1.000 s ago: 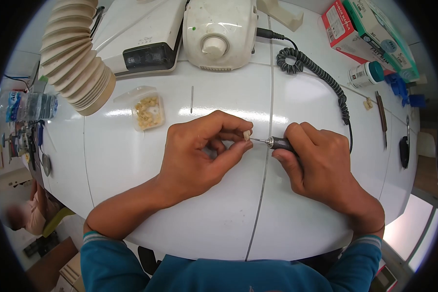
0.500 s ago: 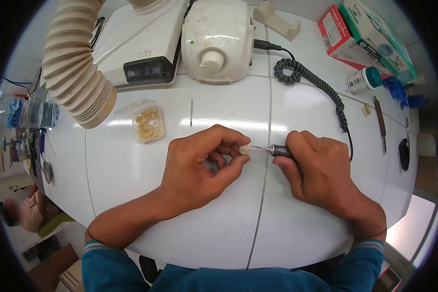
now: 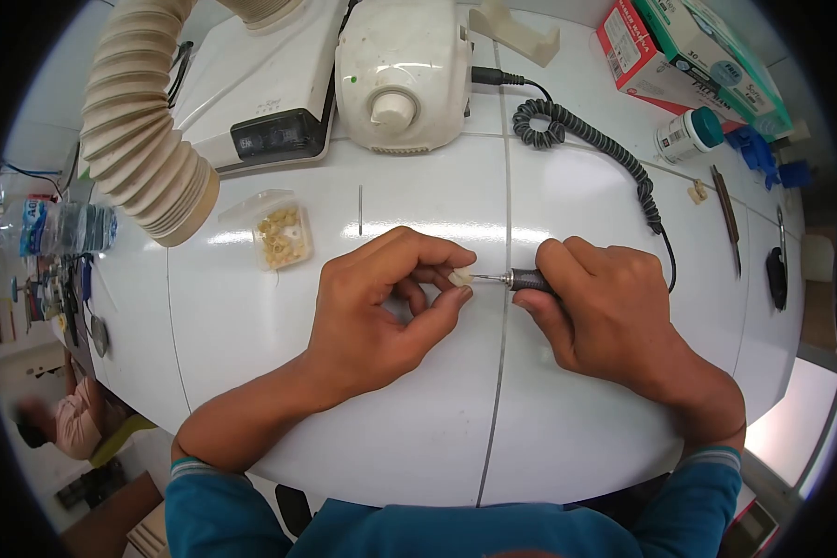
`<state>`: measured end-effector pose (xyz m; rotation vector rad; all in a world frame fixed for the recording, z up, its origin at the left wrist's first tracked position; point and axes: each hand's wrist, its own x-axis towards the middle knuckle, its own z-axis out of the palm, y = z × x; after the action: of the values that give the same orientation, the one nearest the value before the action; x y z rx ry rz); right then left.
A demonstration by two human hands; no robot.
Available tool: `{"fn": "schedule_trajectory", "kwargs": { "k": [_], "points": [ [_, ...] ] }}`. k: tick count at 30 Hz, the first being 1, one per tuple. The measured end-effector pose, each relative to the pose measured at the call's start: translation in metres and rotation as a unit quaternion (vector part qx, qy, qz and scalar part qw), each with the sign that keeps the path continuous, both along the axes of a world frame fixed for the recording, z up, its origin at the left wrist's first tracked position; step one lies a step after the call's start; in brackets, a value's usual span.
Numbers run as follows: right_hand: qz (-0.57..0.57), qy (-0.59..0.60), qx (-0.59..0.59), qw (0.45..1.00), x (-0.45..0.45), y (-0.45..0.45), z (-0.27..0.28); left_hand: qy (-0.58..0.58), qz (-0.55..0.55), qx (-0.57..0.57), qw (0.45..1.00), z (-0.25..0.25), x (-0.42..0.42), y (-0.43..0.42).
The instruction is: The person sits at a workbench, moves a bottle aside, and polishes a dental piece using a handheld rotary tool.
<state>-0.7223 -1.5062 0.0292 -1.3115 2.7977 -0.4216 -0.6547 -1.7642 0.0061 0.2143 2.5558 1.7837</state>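
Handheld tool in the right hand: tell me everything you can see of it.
The handheld tool has a dark grip, a silvery metal collar and a thin, metal-looking bit. It is held roughly level in the right hand, whose fingers hide its rear. The bit points toward the small pale piece in the left hand; its tip is at that piece, but whether it spins cannot be told.

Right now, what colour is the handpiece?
What shows of the handpiece is black and silvery; head view.
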Motion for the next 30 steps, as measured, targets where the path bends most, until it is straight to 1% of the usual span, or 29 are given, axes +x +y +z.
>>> {"fn": "schedule_trajectory", "kwargs": {
  "k": [12,21,30],
  "points": [
    [0.003,0.005,-0.006,1.000,-0.0015,-0.0006,-0.0010,-0.040,0.012,0.006,0.999,-0.0010,0.0023,0.0015],
    [0.005,0.011,0.006,1.000,-0.0004,-0.0010,-0.0014,-0.012,-0.006,0.006,1.000,-0.0031,0.0008,0.0001],
    [0.011,0.014,0.002,1.000,0.0002,-0.0006,-0.0018,-0.019,-0.001,0.002,1.000,-0.0039,0.0019,0.0002]
  ]
}}
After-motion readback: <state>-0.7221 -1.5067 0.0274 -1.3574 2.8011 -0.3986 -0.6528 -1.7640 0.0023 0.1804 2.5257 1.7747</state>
